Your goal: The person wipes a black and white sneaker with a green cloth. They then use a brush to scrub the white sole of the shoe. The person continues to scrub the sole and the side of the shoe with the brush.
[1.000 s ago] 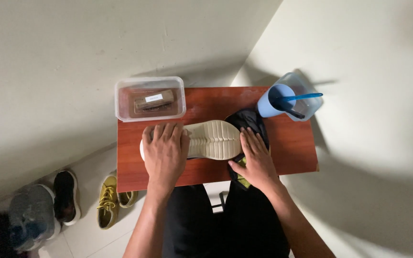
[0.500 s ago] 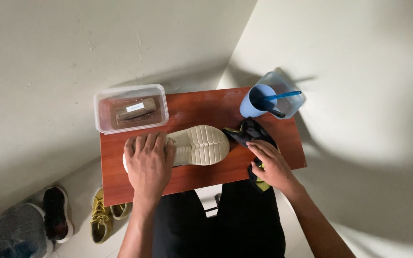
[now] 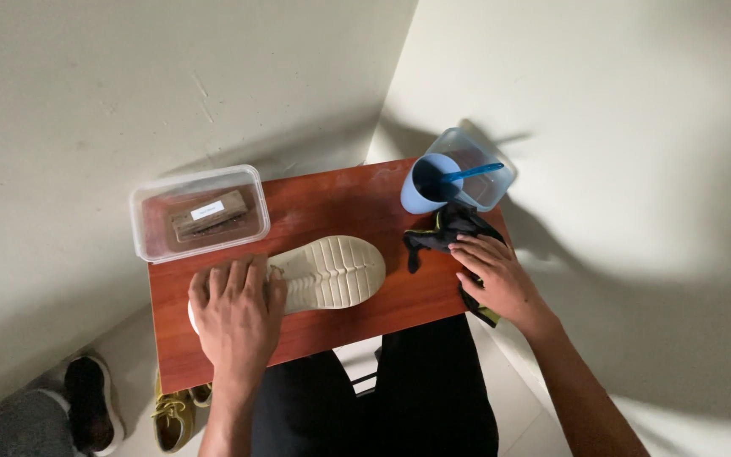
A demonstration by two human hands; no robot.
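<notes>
A pale shoe [image 3: 332, 272] lay sole-up on the small reddish table [image 3: 340, 199], its long axis running left to right across the tabletop, toe toward the right. The left hand [image 3: 234, 317] rested flat over the heel end with fingers spread, pressing it down rather than gripping it. The right hand [image 3: 494, 275] sat well apart from the shoe at the table's right edge, its fingers laid on a dark cloth [image 3: 448, 230] with a yellowish trim showing below the palm; whether the fingers had actually closed on the cloth was hard to tell from this angle, though they looked loosely curled over it. So the shoe lay directly under the left hand and off to the left of the right hand, with bare table between the toe and the cloth.

Behind the cloth stood a blue cup [image 3: 427, 184] holding a blue-handled tool [image 3: 474, 172], touching a clear tub [image 3: 488, 173]. At the back left sat a clear container [image 3: 199, 212] with a brown block inside. Other shoes [image 3: 171, 415] lay on the floor below.
</notes>
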